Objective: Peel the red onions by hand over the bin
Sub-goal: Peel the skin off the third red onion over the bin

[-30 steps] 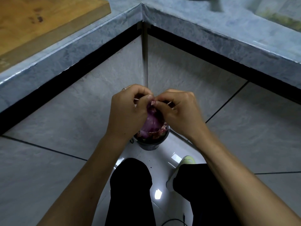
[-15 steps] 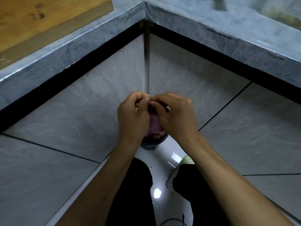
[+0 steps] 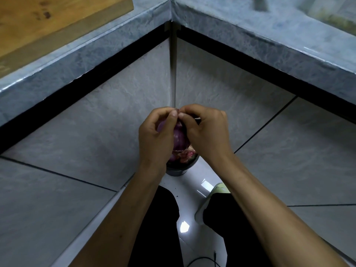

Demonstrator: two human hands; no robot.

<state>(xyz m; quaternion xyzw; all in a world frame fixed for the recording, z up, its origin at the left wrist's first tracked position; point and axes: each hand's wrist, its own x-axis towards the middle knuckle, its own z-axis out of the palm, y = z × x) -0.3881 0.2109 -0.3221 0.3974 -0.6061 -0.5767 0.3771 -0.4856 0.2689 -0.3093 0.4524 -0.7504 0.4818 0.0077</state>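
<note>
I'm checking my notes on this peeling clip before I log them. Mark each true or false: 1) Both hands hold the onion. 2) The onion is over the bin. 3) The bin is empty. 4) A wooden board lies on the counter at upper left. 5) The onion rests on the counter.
1) True: the left hand and right hand both grip the onion.
2) True: it is held above the bin.
3) False: the bin holds reddish peel scraps.
4) True: the board lies on the counter.
5) False: the onion is held in the air, below counter level.
</note>
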